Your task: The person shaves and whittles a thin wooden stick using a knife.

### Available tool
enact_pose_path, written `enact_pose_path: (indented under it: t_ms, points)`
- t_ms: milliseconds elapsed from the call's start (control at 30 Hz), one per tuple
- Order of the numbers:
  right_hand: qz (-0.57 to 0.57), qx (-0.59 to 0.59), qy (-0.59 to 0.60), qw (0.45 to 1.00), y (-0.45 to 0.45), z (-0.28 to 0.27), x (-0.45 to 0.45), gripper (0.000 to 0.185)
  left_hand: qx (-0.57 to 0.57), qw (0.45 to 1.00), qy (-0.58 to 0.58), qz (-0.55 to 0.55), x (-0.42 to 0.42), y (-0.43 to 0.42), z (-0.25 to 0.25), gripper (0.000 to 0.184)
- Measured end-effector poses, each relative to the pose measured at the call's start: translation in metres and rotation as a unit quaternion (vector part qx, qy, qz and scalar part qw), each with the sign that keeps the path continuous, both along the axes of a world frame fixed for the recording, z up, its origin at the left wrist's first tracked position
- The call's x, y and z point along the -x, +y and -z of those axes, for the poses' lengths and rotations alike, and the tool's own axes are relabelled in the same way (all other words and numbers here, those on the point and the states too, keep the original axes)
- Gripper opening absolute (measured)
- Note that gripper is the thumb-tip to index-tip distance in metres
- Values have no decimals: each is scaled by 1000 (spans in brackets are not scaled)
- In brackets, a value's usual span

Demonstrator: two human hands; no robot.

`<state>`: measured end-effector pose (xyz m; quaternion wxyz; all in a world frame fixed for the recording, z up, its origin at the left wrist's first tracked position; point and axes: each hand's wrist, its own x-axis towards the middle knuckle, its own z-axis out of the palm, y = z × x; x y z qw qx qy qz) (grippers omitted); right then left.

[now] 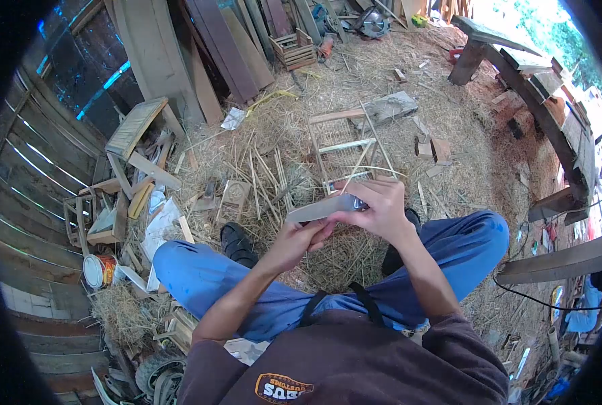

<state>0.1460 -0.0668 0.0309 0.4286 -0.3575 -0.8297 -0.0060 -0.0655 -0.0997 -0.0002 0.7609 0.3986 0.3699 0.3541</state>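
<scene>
A broad metal blade (318, 208) lies across in front of my body, its handle end at my right hand (380, 204). The fingers of my right hand are wrapped round that end. My left hand (301, 236) is closed at the blade's lower left part, fingers bent. Thin light wood strips (360, 164) stick up just beyond my right hand; whether it also grips them is unclear. Beyond my hands a small wooden frame (347, 145) with crossbars rests on the shavings.
Wood strips (259, 179) and offcuts (441, 150) lie on the shavings. Left are a small wooden chair (137, 128) and a paint can (99, 271). Boards (223, 47) lean at the back near a circular saw (374, 23). A long bench (527, 91) stands right.
</scene>
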Motion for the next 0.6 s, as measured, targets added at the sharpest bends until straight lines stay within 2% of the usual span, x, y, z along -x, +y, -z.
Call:
enact_pose_path:
  t_ms: [167,233,300,333,400,433,500,600]
  points:
    - [29,-12,-25,999,3,0,-14,45,-6,1000,-14,23,-1,-1,-9,30]
    - [73,-20,22,997,9,2,-23,44,-7,997,-60,39,1,2,-16,36]
    - [135,-42,73,987,20,1,-38,43,15,998,-56,31,-3,-8,-25,40]
    - [173,1,116,978,23,0,-44,42,25,998,-56,28,-5,-12,-27,42]
    - [249,87,199,944,26,-1,-55,39,-25,996,-53,72,-5,-14,-14,42]
    - [277,75,193,939,29,-2,-65,39,-49,993,-51,91,-5,-15,-7,41]
    - [328,50,183,925,35,-4,-78,37,-44,996,-51,59,-2,-16,-3,41]
    - [289,11,196,937,31,-4,-72,37,2,999,-37,-24,-1,-14,-8,43]
